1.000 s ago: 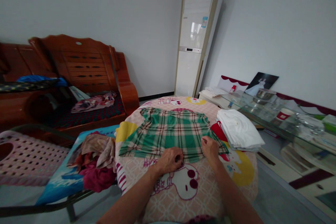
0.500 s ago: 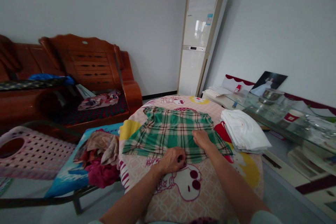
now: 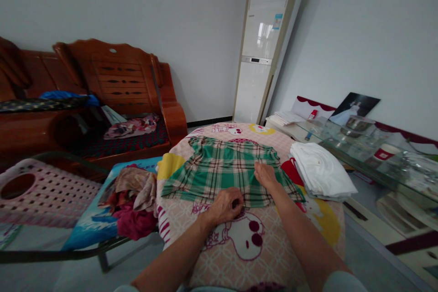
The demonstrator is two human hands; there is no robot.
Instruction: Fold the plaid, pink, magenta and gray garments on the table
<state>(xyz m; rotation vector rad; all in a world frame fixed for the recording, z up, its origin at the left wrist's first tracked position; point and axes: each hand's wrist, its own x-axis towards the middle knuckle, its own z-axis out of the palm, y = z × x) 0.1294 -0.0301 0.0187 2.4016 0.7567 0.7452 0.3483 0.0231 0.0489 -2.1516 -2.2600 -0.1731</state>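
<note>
Right hand (image 3: 265, 174) on plaid cloth (image 3: 212, 167)

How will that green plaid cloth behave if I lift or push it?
The green plaid cloth is probably floppy: soft wrinkles run along its left side. It looks light for its size, since it lies thin and flat. Pushed, it would likely bunch rather than roll, being spread over the patterned tablecloth.

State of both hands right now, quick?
Left hand: curled at the near edge of the green plaid garment; grip can't be told.
Right hand: curled over the garment; grip can't be told.
</note>
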